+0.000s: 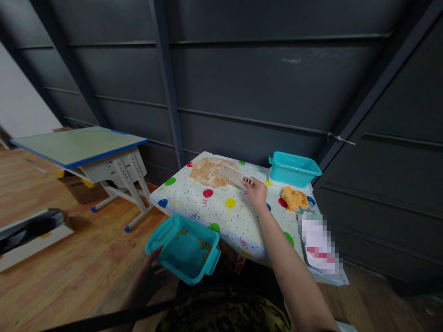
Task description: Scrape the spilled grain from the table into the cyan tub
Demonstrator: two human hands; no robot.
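Note:
My right hand [253,188] is closed round the slotted end of a flat white plastic scraper [234,175]. The scraper's blade reaches into a spread pile of tan soybeans [206,173], which lies with paler bits at the far left of the table. My left hand [154,256], mostly hidden and dark, grips the left side of a teal plastic bin [187,249]. That bin hangs tilted at the table's front edge, with some soybeans on its bottom.
A balloon-patterned cloth covers the table [194,198]. At its right stand a second teal bin [294,169], a crumpled orange cloth [294,198] and a blurred-out flat item [318,246]. A grey wall rises behind. To the left are a desk [86,143] and cardboard boxes [81,189].

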